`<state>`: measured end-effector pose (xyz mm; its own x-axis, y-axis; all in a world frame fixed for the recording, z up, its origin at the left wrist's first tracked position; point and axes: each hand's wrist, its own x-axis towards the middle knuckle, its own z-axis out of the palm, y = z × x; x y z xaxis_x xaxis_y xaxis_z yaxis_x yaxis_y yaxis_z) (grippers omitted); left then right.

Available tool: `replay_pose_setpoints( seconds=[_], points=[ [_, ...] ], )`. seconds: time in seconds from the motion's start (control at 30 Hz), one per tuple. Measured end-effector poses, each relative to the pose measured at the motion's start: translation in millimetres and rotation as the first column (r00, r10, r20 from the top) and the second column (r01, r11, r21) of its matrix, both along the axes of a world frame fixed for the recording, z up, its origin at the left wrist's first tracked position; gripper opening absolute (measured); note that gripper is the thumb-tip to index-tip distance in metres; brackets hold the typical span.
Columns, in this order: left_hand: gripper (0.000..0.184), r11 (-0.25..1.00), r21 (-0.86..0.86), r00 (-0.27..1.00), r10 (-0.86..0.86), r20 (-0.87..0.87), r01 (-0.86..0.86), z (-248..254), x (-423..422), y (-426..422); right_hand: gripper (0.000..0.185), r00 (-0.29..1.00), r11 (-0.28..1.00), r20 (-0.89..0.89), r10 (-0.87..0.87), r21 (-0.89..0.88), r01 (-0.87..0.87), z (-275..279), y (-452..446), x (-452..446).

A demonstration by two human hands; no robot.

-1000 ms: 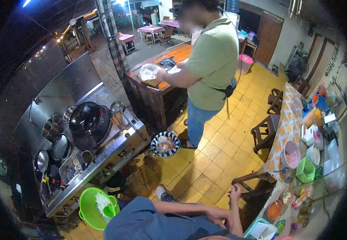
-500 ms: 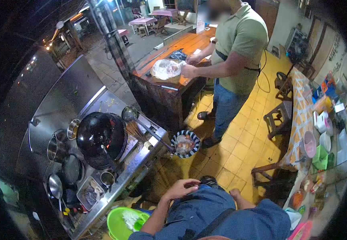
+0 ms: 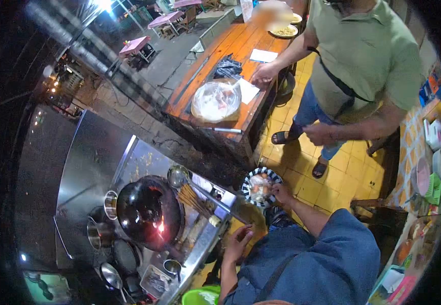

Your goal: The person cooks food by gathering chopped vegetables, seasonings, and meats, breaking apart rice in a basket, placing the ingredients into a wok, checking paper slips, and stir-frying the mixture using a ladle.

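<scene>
My right hand reaches down to the rim of a round black-and-white striped container, its fingers curled. I cannot make out what they hold, if anything. Inside the container lie brown, egg-like pieces and something whitish. My left hand hovers between my lap and the stove's edge, fingers loosely bent and apart, holding nothing. A dark wok sits on the steel stove, with an orange glow at its lower side. Close to my left forearm is a green tub with white contents, partly cut off.
A co-worker stands across from me by a wooden counter bearing a clear plastic bag and plates of food. A ladle, a bamboo brush and pots surround the wok. A cluttered table is at right.
My right hand has moved from beside my lap to the striped container. The co-worker has let go of the plastic bag and come nearer. An orange glow has appeared at the wok. My view has shifted.
</scene>
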<state>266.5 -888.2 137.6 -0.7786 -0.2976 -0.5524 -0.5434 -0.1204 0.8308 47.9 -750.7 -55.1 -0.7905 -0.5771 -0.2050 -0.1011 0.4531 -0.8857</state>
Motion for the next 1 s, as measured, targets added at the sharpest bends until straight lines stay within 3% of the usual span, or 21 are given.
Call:
replay_pose_setpoints(
  seconds=[0.07,0.17,0.23,0.3,0.37,0.43,0.5,0.57,0.6,0.63,0.7,0.73,0.77,0.8,0.83,0.87,0.93,1.0],
  points=[
    [0.029,1.0,-0.009,0.999,0.018,-0.049,-0.018,12,-32,-13,0.022,0.996,0.984,-0.071,-0.062,0.163,0.073,-1,-22,-17],
    [0.029,0.993,-0.117,0.996,-0.024,0.085,0.034,40,-86,-34,0.021,0.994,0.996,-0.085,-0.062,0.051,0.066,-35,-41,-35],
    [0.03,0.997,-0.066,0.99,-0.023,0.14,0.032,43,-112,-48,0.019,0.989,0.986,0.011,-0.147,0.083,0.146,-50,-42,-33],
    [0.032,0.961,-0.249,0.993,-0.109,0.043,0.117,28,-130,-59,0.021,0.994,0.983,0.053,-0.093,0.163,0.083,-58,-27,-33],
    [0.032,0.971,-0.215,0.994,-0.097,0.041,0.104,24,-145,-63,0.026,0.991,0.979,0.116,-0.063,0.198,0.039,-23,-14,-39],
    [0.032,0.947,-0.273,0.986,-0.16,0.051,0.167,38,-162,-61,0.026,0.957,0.91,0.282,-0.073,0.411,-0.052,-54,16,-29],
    [0.031,0.959,-0.223,0.985,-0.172,0.029,0.175,35,-166,-58,0.024,0.947,0.758,0.32,0.032,0.61,-0.232,-104,49,-11],
    [0.029,0.95,-0.183,0.964,-0.23,0.135,0.253,22,-161,-52,0.022,0.923,0.679,0.383,0.027,0.671,-0.298,-132,83,5],
    [0.028,0.907,-0.211,0.924,-0.326,0.199,0.365,44,-175,-47,0.021,0.914,0.678,0.406,-0.012,0.675,-0.292,-141,97,12],
    [0.028,0.909,-0.206,0.924,-0.323,0.204,0.363,41,-174,-45,0.021,0.905,0.684,0.423,-0.043,0.673,-0.282,-150,111,19],
    [0.027,0.844,0.014,0.841,-0.536,0.071,0.536,33,-167,-36,0.022,0.897,0.714,0.435,-0.072,0.651,-0.258,-179,133,32],
    [0.027,0.846,0.02,0.843,-0.533,0.073,0.533,30,-166,-31,0.023,0.897,0.741,0.435,-0.076,0.627,-0.241,-194,142,38],
    [0.026,0.749,0.044,0.749,-0.656,-0.09,0.661,28,-165,-26,0.024,0.896,0.785,0.437,-0.083,0.582,-0.211,-223,153,50],
    [0.025,0.634,0.041,0.622,-0.741,-0.253,0.772,27,-166,-22,0.022,0.854,0.792,0.474,-0.217,0.596,-0.13,-194,141,40],
    [0.025,0.576,0.138,0.59,-0.76,-0.272,0.805,35,-172,-17,0.021,0.737,0.807,0.529,-0.42,0.59,0.037,-172,127,31],
    [0.026,0.55,0.124,0.558,-0.763,-0.327,0.826,36,-174,-14,0.02,0.592,0.79,0.574,-0.565,0.582,0.19,-139,108,19],
    [0.032,0.532,0.163,0.549,-0.734,-0.399,0.831,35,-174,-7,0.018,0.47,0.772,0.618,-0.63,0.562,0.297,-105,79,4],
    [0.032,0.539,0.15,0.55,-0.734,-0.399,0.829,36,-176,-8,0.019,0.552,0.825,0.628,-0.548,0.514,0.234,-112,63,1]
  ],
)
